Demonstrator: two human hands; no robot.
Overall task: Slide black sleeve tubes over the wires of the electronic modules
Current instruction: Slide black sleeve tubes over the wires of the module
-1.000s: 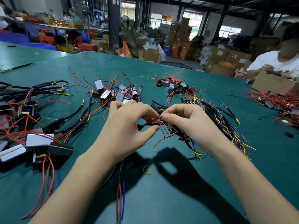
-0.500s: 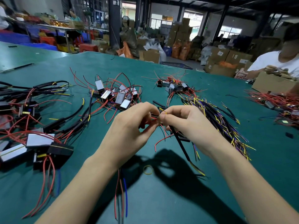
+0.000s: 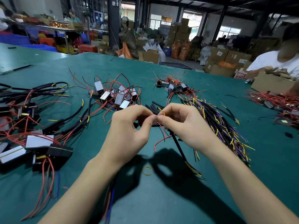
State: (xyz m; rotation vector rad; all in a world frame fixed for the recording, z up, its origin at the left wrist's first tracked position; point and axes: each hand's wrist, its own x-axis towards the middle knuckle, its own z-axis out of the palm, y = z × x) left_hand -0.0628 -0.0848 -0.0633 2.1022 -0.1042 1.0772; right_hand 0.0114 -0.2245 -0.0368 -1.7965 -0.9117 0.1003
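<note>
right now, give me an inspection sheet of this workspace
surface: green table, worn, in use.
job's things: loose black sleeve tubes behind the hands; silver modules piled with red wires; sleeved modules at left.
clutter: yellow rubber band; wire bundle at right.
grippers: left hand and right hand meet fingertip to fingertip, pinching thin wires; sleeve hangs below right hand.
cables: red, yellow, blue wires sprawl everywhere.
surroundings: cardboard boxes; another person working at right.
</note>
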